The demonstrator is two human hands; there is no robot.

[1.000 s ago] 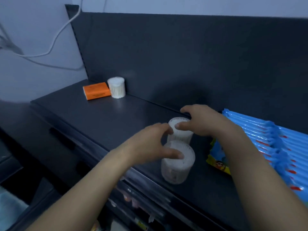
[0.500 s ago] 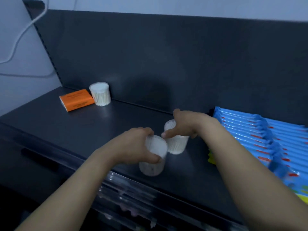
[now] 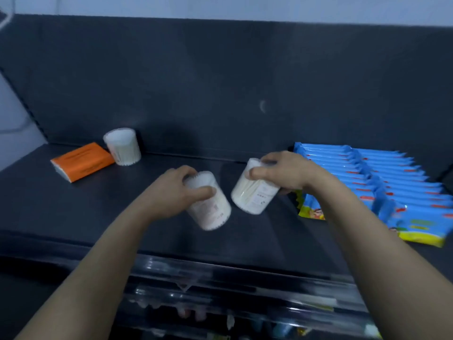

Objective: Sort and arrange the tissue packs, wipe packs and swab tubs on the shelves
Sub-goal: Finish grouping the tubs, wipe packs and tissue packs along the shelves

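Note:
My left hand (image 3: 171, 190) grips a clear swab tub (image 3: 212, 208) by its top, tilted and lifted off the dark shelf (image 3: 73, 212). My right hand (image 3: 279, 173) grips a second swab tub (image 3: 255, 195) the same way, also tilted, just right of the first. A third swab tub (image 3: 122, 146) stands upright at the back left beside an orange tissue pack (image 3: 82, 161). Rows of blue wipe packs (image 3: 382, 182) lie on the right of the shelf.
A dark back panel (image 3: 220, 89) rises behind the shelf. Below the shelf's front edge a clear price rail (image 3: 220, 273) and blurred goods on a lower shelf show. A pale wall (image 3: 12, 114) with a cable is at the far left.
Both tubs stood on the shelf a second ago; now each hand has lifted and tilted its tub. The view has shifted right, so the orange pack sits further left.

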